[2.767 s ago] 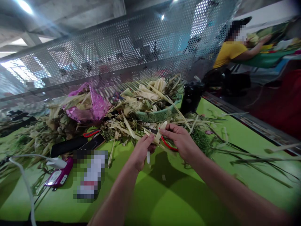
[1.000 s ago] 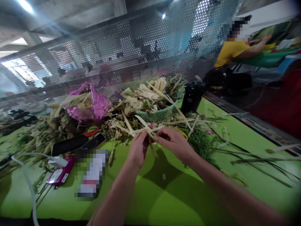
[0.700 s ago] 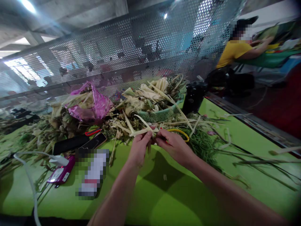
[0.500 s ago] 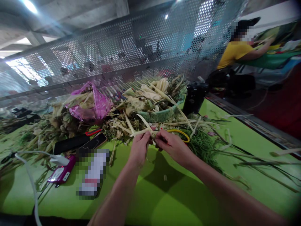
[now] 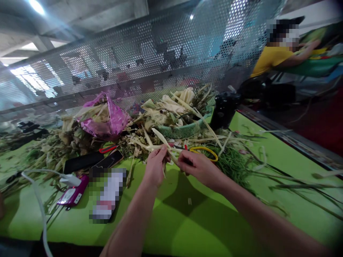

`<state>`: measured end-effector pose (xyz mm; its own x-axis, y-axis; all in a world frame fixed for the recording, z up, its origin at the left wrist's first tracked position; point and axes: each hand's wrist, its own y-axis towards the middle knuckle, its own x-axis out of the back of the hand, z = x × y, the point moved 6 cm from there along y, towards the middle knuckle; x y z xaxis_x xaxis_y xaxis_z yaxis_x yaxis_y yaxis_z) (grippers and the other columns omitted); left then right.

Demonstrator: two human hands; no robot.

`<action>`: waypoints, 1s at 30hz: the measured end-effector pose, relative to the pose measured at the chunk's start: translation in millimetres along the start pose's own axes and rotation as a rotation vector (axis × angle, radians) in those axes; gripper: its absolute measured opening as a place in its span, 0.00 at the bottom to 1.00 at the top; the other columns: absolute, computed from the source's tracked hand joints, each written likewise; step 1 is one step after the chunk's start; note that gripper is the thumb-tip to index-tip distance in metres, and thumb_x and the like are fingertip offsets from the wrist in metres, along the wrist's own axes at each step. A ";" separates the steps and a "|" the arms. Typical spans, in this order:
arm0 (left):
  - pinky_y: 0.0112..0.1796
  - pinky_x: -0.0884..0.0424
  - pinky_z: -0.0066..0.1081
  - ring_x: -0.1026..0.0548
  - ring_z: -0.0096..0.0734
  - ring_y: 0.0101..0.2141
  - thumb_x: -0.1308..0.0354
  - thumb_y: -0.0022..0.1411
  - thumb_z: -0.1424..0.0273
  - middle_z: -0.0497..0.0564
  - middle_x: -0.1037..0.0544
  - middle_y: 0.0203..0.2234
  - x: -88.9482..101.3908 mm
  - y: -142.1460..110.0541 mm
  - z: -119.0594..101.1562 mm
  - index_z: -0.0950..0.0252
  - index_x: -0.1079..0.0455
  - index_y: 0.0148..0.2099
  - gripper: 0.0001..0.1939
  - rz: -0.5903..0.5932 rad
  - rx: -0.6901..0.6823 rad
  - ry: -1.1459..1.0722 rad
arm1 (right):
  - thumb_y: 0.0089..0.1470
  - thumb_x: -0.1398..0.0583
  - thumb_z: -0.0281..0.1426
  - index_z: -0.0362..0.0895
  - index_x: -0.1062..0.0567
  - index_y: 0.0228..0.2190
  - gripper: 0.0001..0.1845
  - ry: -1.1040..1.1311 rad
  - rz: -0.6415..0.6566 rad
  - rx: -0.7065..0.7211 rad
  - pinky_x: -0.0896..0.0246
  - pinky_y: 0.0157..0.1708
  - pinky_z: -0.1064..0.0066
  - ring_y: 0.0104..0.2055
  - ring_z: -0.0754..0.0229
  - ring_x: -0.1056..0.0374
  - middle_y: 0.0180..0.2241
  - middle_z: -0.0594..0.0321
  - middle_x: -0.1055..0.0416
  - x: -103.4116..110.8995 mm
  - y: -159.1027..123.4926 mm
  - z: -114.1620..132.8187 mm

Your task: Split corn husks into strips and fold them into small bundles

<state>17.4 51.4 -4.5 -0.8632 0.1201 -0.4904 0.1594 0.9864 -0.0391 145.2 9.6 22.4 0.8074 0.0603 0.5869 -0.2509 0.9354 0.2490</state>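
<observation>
My left hand [image 5: 155,165] is closed, thumb on top, around the crossing of several pale dried husk strips [image 5: 160,137]. The strips stick out up and to the left, and one short tail hangs below the fingers. Close by on the right, my right hand [image 5: 197,165] has its fingers curled in a pinch at the right end of a strip. Its fingertips partly hide that end. Behind the right hand lies a yellow loop handle [image 5: 207,150] with a bit of red; the rest of that tool is covered. Both hands are just above the green table [image 5: 171,221].
A green basket [image 5: 179,132] heaped with husks stands behind the hands, beside a black container [image 5: 223,112]. Left are a pink plastic bag [image 5: 118,119], two dark phones [image 5: 83,162], a purple device [image 5: 73,192] with a white cable. Green strands [image 5: 233,166] lie right. A person in yellow [image 5: 273,59] sits beyond.
My right hand has moved slightly right and down, away from my left hand. My left hand has shifted slightly left, and the strips between them have tilted. The whole view has shifted a little.
</observation>
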 end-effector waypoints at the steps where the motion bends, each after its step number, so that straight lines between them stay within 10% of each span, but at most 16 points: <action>1: 0.24 0.43 0.21 0.39 0.18 0.22 0.36 0.51 0.62 0.46 0.29 0.22 -1.7 -0.8 0.6 0.68 0.23 0.38 0.16 0.021 0.010 0.015 | 0.56 0.43 0.37 0.45 0.32 0.27 0.10 0.015 -0.069 0.002 0.48 0.25 0.72 0.26 0.63 0.40 0.24 0.66 0.34 5.6 0.2 0.4; 4: 0.25 0.42 0.23 0.38 0.19 0.22 0.37 0.52 0.60 0.46 0.28 0.24 -8.0 -3.7 6.3 0.67 0.24 0.39 0.16 0.094 0.059 0.055 | 0.55 0.42 0.38 0.46 0.31 0.35 0.09 0.199 -0.240 -0.044 0.43 0.27 0.71 0.28 0.63 0.38 0.30 0.63 0.31 18.5 0.6 -4.1; 9: 0.27 0.39 0.23 0.35 0.20 0.25 0.36 0.51 0.61 0.48 0.27 0.27 -13.9 -6.2 14.0 0.67 0.25 0.39 0.16 0.143 0.117 0.002 | 0.54 0.41 0.38 0.45 0.31 0.38 0.11 0.468 -0.160 -0.105 0.37 0.32 0.69 0.33 0.61 0.33 0.35 0.61 0.29 10.4 5.8 -19.9; 30: 0.20 0.53 0.22 0.48 0.17 0.18 0.37 0.51 0.56 0.40 0.43 0.18 -4.7 -9.6 17.5 0.65 0.37 0.30 0.18 0.049 0.113 0.174 | 0.59 0.44 0.32 0.44 0.29 0.29 0.07 -0.096 -0.246 0.174 0.43 0.34 0.70 0.34 0.60 0.36 0.30 0.62 0.33 25.3 1.9 6.6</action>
<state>28.3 39.4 -17.1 -0.9214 0.1946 -0.3365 0.2474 0.9613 -0.1214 161.7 10.6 42.9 0.8030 -0.2018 0.5607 -0.1485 0.8435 0.5162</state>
